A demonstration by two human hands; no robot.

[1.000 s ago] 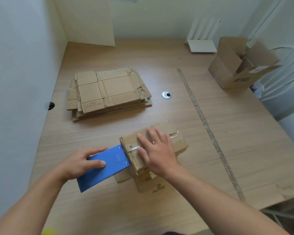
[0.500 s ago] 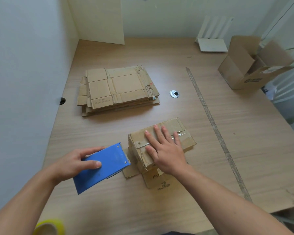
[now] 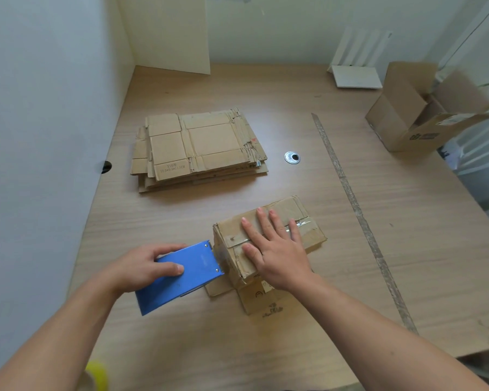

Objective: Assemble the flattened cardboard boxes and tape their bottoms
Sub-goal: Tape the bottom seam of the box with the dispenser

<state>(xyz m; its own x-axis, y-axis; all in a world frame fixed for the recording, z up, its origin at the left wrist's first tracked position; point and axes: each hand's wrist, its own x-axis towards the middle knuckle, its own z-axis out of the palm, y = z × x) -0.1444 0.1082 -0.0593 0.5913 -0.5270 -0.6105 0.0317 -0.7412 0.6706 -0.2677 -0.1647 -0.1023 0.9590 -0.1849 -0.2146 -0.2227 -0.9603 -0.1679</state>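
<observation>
- Right hand [image 3: 277, 249]: fingers straight, spread, pressing flat on the box [image 3: 268, 238].
- Left hand [image 3: 141, 266]: fingers wrapped around blue tape dispenser [image 3: 187, 275], touching box's left side.
- Flattened stack [image 3: 198, 148] beyond box.

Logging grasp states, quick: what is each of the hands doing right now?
Left hand: grips the blue tape dispenser.
Right hand: open, fingers flat, pressing on the cardboard box.
</observation>
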